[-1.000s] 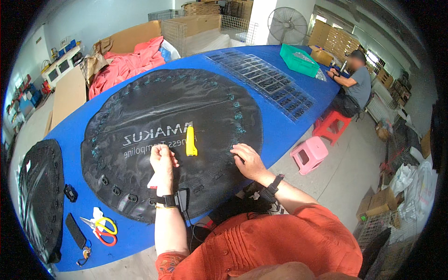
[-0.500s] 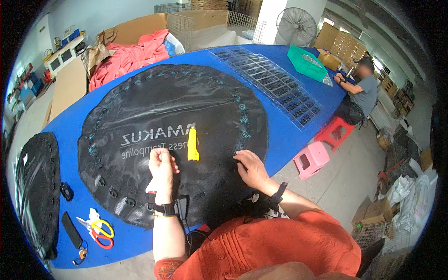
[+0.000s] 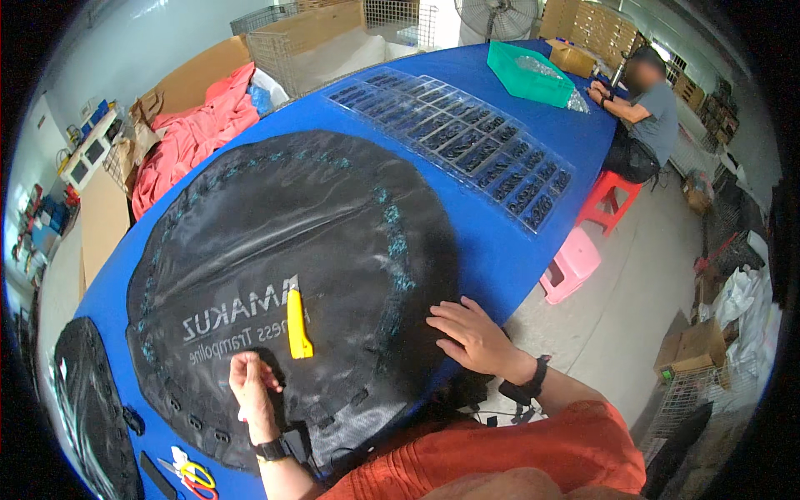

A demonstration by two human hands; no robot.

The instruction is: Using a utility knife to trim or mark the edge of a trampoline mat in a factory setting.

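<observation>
A round black trampoline mat [image 3: 275,200] with pale lettering lies over the blue table. On it rests a yellow utility knife [image 3: 298,327], which neither hand touches. My left hand [image 3: 254,387] is over the near part of the mat, left of the knife, its fingers curled in; anything inside them is hidden. At the mat's right edge is my right hand [image 3: 475,337], palm down with its fingers stretched out and nothing held. Turquoise marks dot the mat's border, and black plastic loops [image 3: 221,436] line its near edge.
A clear compartment tray of black parts [image 3: 475,137] lies beyond the mat, with a green bin [image 3: 525,79] farther back. Scissors [image 3: 193,475] and another black mat [image 3: 87,400] are at left. A person [image 3: 646,108] sits at the table's far right, near a pink stool [image 3: 573,265].
The whole view has shifted. Against the knife, my left hand has come nearer to me, and my right hand has moved outward to the mat's right edge. The knife stays on the mat.
</observation>
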